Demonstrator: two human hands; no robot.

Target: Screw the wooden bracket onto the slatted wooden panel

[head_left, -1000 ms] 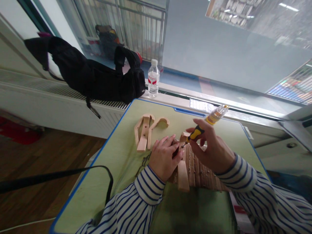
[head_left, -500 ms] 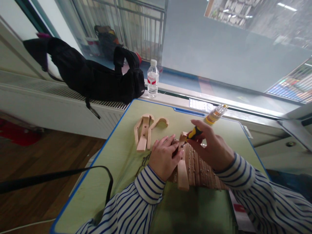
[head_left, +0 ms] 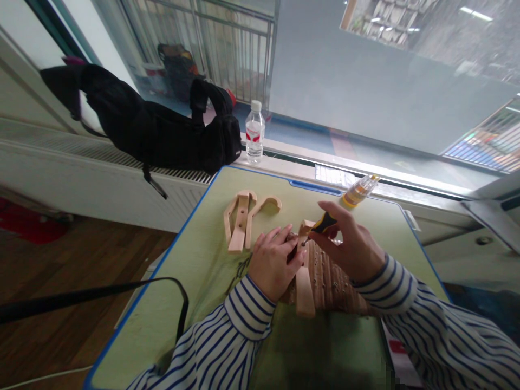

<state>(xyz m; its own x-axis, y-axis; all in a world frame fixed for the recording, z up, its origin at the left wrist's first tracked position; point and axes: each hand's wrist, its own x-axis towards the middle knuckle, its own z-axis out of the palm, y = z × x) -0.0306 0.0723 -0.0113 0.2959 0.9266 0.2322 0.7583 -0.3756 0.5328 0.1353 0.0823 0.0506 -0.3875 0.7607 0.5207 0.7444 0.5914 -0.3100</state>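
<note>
My left hand [head_left: 273,264] rests on a wooden hook piece [head_left: 304,281] that lies on a slatted wooden board with holes [head_left: 331,281]; its fingers press the piece down. My right hand [head_left: 345,246] is closed round a screwdriver with a yellow and black handle [head_left: 324,222], whose tip points at the top of the hook piece near my left fingertips. Both sleeves are blue and white striped. The screw itself is too small to make out.
Loose curved wooden hooks [head_left: 244,215] lie further back on the green table with a blue rim [head_left: 195,216]. A small amber bottle [head_left: 358,190] lies at the table's far edge. A water bottle [head_left: 255,131] and a black bag [head_left: 154,127] sit on the windowsill. A black strap [head_left: 93,295] crosses at left.
My right hand has dropped and turned with the screwdriver, bringing its handle lower and closer to the hook piece. My left hand has stayed put.
</note>
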